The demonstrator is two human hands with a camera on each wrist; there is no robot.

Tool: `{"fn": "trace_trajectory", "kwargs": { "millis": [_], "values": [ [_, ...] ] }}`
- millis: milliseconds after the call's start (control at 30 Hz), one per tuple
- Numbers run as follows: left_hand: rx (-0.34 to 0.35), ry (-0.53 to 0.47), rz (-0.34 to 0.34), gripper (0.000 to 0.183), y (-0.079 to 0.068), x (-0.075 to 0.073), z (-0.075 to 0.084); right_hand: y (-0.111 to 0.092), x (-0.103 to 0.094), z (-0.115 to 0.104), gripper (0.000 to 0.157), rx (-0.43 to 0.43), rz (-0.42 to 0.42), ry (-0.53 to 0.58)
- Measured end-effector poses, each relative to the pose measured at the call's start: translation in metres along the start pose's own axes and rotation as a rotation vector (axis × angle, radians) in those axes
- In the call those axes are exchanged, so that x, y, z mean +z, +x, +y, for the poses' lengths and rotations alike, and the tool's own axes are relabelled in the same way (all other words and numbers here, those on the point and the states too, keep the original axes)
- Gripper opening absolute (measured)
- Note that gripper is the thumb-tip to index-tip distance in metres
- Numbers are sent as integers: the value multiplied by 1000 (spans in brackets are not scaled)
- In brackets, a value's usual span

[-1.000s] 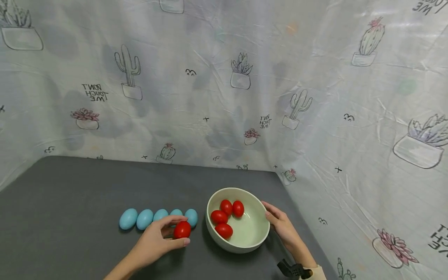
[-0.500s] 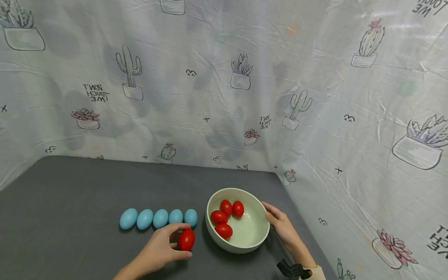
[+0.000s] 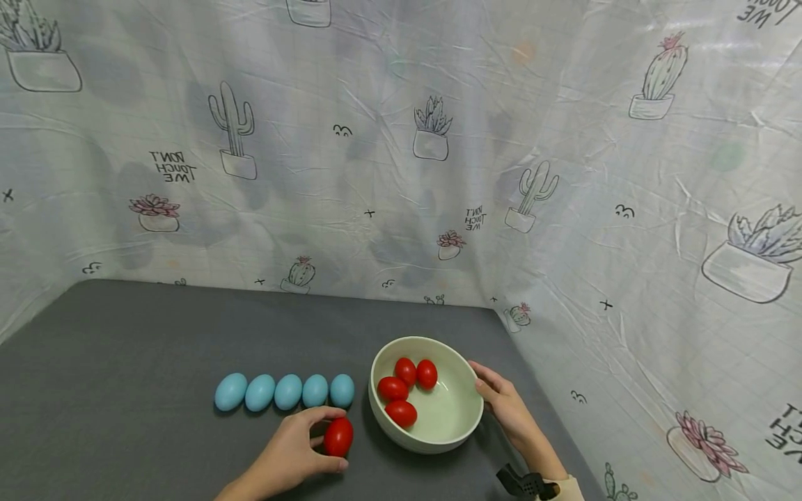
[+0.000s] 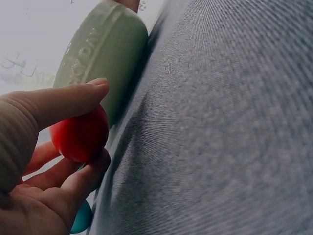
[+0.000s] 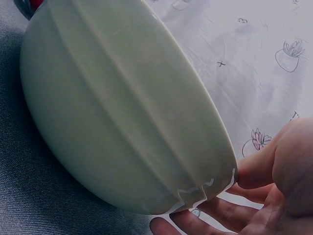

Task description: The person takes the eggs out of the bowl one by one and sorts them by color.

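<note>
My left hand (image 3: 289,449) pinches a red egg (image 3: 339,437) between thumb and fingers, close over the table just left of the bowl. In the left wrist view the thumb lies on one side of this red egg (image 4: 80,133) and the fingertips on the other. A pale green bowl (image 3: 438,417) holds several red eggs (image 3: 392,388), gathered in its left half. My right hand (image 3: 510,410) grips the bowl's right rim; in the right wrist view its thumb is at the rim and its fingers are against the outer wall. Several light blue eggs (image 3: 288,392) line up beyond my left hand.
The dark grey table (image 3: 125,348) runs back to a pale curtain (image 3: 351,174) printed with cactus drawings, which also borders the right side. A black strap (image 3: 526,481) is around the right wrist. The rightmost blue egg (image 3: 342,391) lies close to the bowl.
My left hand has moved right and toward the front with the red egg, uncovering the row of blue eggs. The right hand and the bowl have stayed in place.
</note>
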State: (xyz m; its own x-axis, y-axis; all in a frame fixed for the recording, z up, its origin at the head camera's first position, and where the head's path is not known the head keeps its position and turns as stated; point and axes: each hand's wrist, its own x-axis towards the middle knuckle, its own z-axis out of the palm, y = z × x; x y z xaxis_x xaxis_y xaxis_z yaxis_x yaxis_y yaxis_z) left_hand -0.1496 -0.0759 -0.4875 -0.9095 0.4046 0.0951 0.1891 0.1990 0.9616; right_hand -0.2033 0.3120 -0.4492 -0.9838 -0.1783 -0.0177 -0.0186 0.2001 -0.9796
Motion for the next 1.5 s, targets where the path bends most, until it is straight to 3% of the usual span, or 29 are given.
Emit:
{"fn": "trace_trajectory", "kwargs": {
  "millis": [800, 1067, 1500],
  "values": [
    [24, 78, 77, 73, 2, 4, -5, 2, 0, 3, 48, -9, 8, -16],
    [62, 95, 104, 71, 3, 6, -5, 2, -2, 5, 48, -32, 6, -25],
    [63, 123, 44, 71, 4, 5, -8, 3, -2, 6, 49, -18, 8, -13]
  ]
}}
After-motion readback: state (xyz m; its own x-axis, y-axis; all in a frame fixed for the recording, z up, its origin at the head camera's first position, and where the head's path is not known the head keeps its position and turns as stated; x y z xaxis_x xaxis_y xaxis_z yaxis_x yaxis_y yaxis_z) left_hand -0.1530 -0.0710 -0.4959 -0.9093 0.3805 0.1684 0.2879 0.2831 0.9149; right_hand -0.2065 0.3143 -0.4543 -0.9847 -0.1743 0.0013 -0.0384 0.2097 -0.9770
